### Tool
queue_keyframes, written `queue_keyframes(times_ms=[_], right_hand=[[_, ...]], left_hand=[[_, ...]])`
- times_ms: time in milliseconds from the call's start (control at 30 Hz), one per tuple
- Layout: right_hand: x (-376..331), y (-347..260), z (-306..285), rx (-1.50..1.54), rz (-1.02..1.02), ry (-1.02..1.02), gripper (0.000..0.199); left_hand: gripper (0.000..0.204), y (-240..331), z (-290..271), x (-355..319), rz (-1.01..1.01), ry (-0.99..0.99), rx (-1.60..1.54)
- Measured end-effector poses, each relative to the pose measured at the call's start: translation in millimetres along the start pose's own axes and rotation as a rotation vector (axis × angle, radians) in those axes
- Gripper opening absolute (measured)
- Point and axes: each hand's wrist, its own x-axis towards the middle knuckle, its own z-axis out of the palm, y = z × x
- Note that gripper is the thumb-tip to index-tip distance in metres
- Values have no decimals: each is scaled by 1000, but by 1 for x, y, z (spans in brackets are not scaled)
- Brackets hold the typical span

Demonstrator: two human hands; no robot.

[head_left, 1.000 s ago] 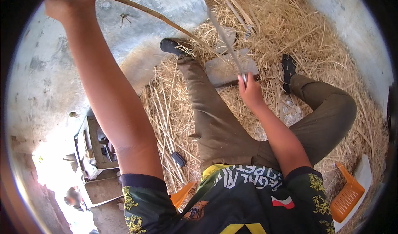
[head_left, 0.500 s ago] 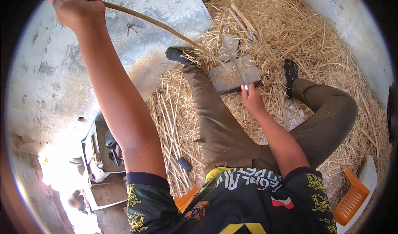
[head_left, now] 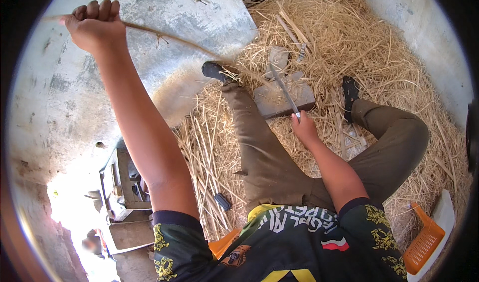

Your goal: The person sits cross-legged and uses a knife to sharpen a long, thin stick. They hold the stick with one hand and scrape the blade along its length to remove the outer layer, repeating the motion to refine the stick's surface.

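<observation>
While straw [head_left: 379,47] litters the concrete floor [head_left: 45,97], the left hand [head_left: 95,25] clamps a thin stick [head_left: 169,37] running to the foot; the right hand [head_left: 304,128] grips a knife [head_left: 284,93] over a grey block [head_left: 282,100]. An orange basket [head_left: 424,242] sits right.

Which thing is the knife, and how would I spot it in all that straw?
Find the grey stone block on the straw between the person's legs. The knife lies slanted across it, its handle in the right hand. Unlike the yellow straw, it is a thin, straight, grey metal blade.
</observation>
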Motion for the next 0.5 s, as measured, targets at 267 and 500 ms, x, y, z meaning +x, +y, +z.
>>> queue_keyframes(times_ms=[267, 500], right_hand=[[12, -56, -42, 176, -159, 241, 34], [13, -64, -35, 329, -82, 239, 32]], left_hand=[[61, -83, 16, -99, -87, -122, 25], [49, -61, -15, 0, -75, -172, 49]])
